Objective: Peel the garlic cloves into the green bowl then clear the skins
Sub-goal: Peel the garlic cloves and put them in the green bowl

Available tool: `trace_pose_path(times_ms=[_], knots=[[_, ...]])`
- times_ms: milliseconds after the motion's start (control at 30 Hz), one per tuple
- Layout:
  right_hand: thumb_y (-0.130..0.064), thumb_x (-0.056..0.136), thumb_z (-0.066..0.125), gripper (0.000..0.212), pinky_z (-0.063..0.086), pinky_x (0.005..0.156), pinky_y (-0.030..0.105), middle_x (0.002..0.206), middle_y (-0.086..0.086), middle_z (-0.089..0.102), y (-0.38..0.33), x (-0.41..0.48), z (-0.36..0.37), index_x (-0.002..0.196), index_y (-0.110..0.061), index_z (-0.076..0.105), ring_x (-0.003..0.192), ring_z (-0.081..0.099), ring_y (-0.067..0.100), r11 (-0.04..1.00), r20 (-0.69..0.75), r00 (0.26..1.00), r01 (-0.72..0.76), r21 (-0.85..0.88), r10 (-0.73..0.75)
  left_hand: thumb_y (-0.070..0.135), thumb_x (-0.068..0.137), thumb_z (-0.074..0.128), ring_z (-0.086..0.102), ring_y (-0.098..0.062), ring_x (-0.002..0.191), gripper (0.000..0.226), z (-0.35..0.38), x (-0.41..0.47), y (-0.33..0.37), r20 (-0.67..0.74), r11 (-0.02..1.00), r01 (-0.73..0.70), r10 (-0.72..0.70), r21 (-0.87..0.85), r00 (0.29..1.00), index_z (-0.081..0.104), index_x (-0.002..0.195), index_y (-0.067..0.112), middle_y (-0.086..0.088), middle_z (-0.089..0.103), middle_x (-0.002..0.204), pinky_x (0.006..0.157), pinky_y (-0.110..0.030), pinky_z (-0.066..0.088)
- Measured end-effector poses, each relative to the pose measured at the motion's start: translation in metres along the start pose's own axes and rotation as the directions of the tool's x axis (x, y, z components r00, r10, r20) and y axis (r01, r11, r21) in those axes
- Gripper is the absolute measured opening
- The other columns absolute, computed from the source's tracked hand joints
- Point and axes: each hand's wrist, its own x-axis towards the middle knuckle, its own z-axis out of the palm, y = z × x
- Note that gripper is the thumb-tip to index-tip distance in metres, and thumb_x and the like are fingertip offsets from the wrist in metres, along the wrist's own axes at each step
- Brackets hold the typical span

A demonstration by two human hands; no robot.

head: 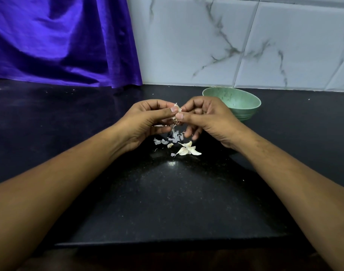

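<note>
Head view: the left hand (147, 118) and right hand (204, 118) meet above the dark surface (167, 202), the fingers (163, 104) of both pinching one garlic piece (177, 112) between them. Loose skins (167, 140) and cloves (187, 150) lie directly below. The green bowl (243, 108) stands just behind the right hand.

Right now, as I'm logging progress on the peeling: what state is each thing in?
garlic piece: off the counter, pinched between both hands.
left hand: pinches the garlic piece.
right hand: pinches the garlic piece.
green bowl: upright, no clove visible inside.
loose cloves: lying on the counter, outside the bowl.
skins: scattered on the counter, not cleared.
</note>
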Motion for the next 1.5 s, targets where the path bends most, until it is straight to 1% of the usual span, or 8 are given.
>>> trace_pose_path(times_ms=[200, 533, 700, 867, 1000, 1167, 1300, 1500], knots=[[-0.005, 0.093, 0.071, 0.007, 0.064, 0.067, 0.033, 0.081, 0.017, 0.077, -0.001, -0.003, -0.001, 0.098, -0.001, 0.070, 0.076, 0.078, 0.025, 0.997, 0.030, 1.000, -0.005, 0.083, 0.003, 0.020, 0.074, 0.079, 0.073, -0.009, 0.076, 0.022, 0.000, 0.000, -0.001, -0.009, 0.999, -0.007, 0.007, -0.032, 1.000, 0.074, 0.094, 0.011, -0.002, 0.076, 0.084, 0.065, -0.019, 0.060], [-0.003, 0.096, 0.067, 0.015, 0.063, 0.073, 0.037, 0.094, 0.022, 0.077, -0.001, -0.003, -0.001, 0.110, 0.003, 0.070, 0.083, 0.079, 0.028, 0.992, 0.010, 1.000, 0.022, 0.123, -0.023, 0.018, 0.075, 0.078, 0.071, -0.009, 0.071, 0.022, 0.000, 0.000, 0.003, -0.026, 0.996, 0.000, -0.002, -0.087, 1.000, 0.074, 0.095, 0.009, -0.003, 0.076, 0.082, 0.065, -0.019, 0.061], [0.001, 0.097, 0.064, 0.010, 0.064, 0.067, 0.038, 0.091, 0.022, 0.076, -0.005, -0.001, -0.005, 0.107, 0.001, 0.065, 0.076, 0.077, 0.030, 0.998, 0.051, 0.998, -0.040, 0.057, 0.038, 0.017, 0.085, 0.075, 0.072, -0.008, 0.073, 0.020, 0.000, 0.001, 0.001, -0.014, 0.999, -0.006, 0.005, -0.054, 1.000, 0.074, 0.103, 0.007, -0.006, 0.077, 0.087, 0.070, -0.022, 0.062], [0.008, 0.092, 0.064, 0.018, 0.055, 0.048, 0.031, 0.081, 0.016, 0.069, -0.006, -0.002, -0.010, 0.103, -0.006, 0.059, 0.061, 0.073, 0.028, 0.996, 0.069, 0.996, -0.054, -0.078, 0.059, 0.016, 0.092, 0.072, 0.067, -0.007, 0.075, 0.022, 0.002, 0.000, 0.000, 0.023, 1.000, -0.012, 0.012, -0.018, 1.000, 0.073, 0.111, 0.006, -0.002, 0.073, 0.084, 0.066, -0.023, 0.061], [-0.007, 0.089, 0.077, 0.021, 0.052, 0.049, 0.028, 0.074, 0.008, 0.068, -0.006, -0.001, -0.013, 0.100, -0.008, 0.060, 0.065, 0.072, 0.026, 0.990, 0.084, 0.995, -0.037, -0.140, 0.049, 0.018, 0.090, 0.072, 0.067, -0.010, 0.081, 0.029, 0.002, 0.000, 0.001, 0.027, 1.000, -0.011, 0.011, -0.027, 1.000, 0.071, 0.115, 0.005, -0.005, 0.072, 0.090, 0.068, -0.023, 0.061], [-0.018, 0.092, 0.075, 0.036, 0.054, 0.047, 0.030, 0.091, 0.025, 0.074, -0.004, -0.001, -0.009, 0.113, 0.005, 0.057, 0.060, 0.070, 0.026, 0.998, 0.044, 0.998, -0.041, -0.038, 0.043, 0.020, 0.082, 0.075, 0.071, -0.013, 0.086, 0.039, 0.001, -0.002, 0.002, 0.076, 0.999, -0.003, 0.006, -0.034, 0.997, 0.072, 0.117, 0.004, -0.008, 0.073, 0.098, 0.069, -0.023, 0.062], [-0.005, 0.089, 0.076, 0.020, 0.061, 0.055, 0.034, 0.083, 0.024, 0.075, -0.003, -0.002, -0.005, 0.103, 0.004, 0.064, 0.065, 0.074, 0.026, 0.999, 0.008, 1.000, -0.022, 0.046, 0.022, 0.023, 0.077, 0.079, 0.072, -0.012, 0.083, 0.038, 0.003, -0.002, 0.000, 0.021, 0.999, -0.033, 0.033, 0.004, 0.999, 0.073, 0.110, 0.005, -0.004, 0.076, 0.092, 0.074, -0.026, 0.064], [-0.005, 0.082, 0.077, 0.009, 0.064, 0.060, 0.032, 0.081, 0.023, 0.075, -0.007, -0.005, -0.005, 0.088, -0.004, 0.070, 0.071, 0.077, 0.028, 0.990, 0.034, 0.999, -0.002, 0.143, -0.003, 0.019, 0.073, 0.078, 0.071, -0.008, 0.069, 0.018, 0.006, -0.004, 0.002, 0.029, 0.999, -0.012, 0.013, -0.046, 0.999, 0.070, 0.088, 0.012, 0.001, 0.075, 0.080, 0.062, -0.020, 0.061]])
